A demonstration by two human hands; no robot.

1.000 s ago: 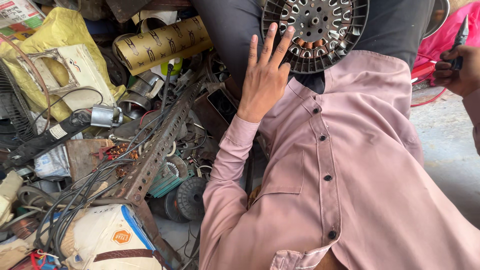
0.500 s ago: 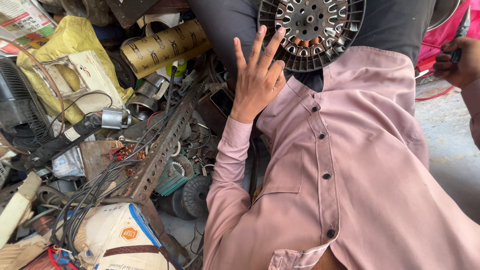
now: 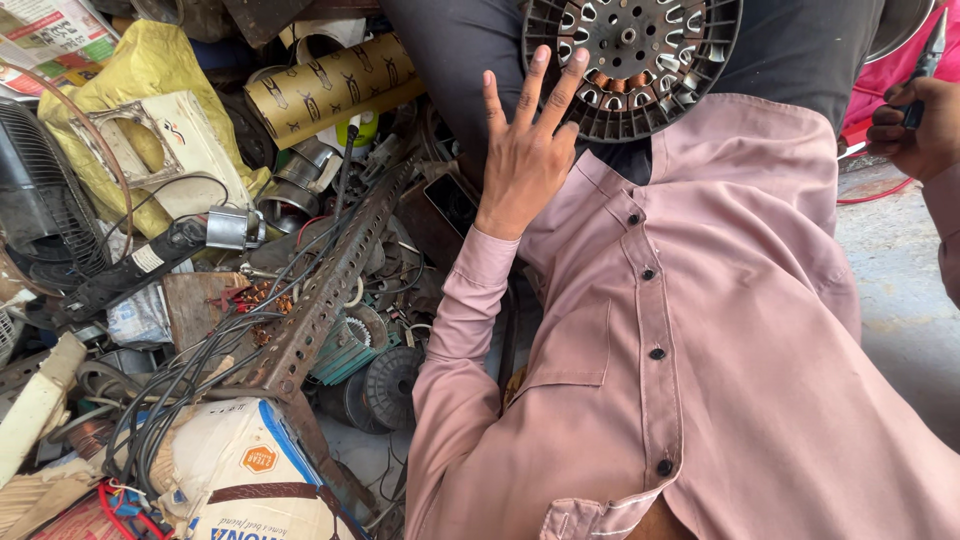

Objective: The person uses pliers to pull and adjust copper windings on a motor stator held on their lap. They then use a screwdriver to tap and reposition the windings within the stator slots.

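Fingers point(image 3: 548, 85) of left hand point(image 3: 525, 160) seemingly touch slotted motor core point(image 3: 632, 55).

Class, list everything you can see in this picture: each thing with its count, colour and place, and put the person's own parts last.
Motor stator disc: one, dark metal with copper windings, top centre on the lap.
Perforated angle bar: one, rusty, slanting across the pile.
Cardboard roll: one, tan, upper left.
Yellow bag: one, top left.
Black cables: a bundle, left of centre.
White sack: one, bottom left.
Pink shirt: one, right half.
Left hand: fingers spread, empty, beside the disc.
Right hand: grip closed on a dark tool, far right.
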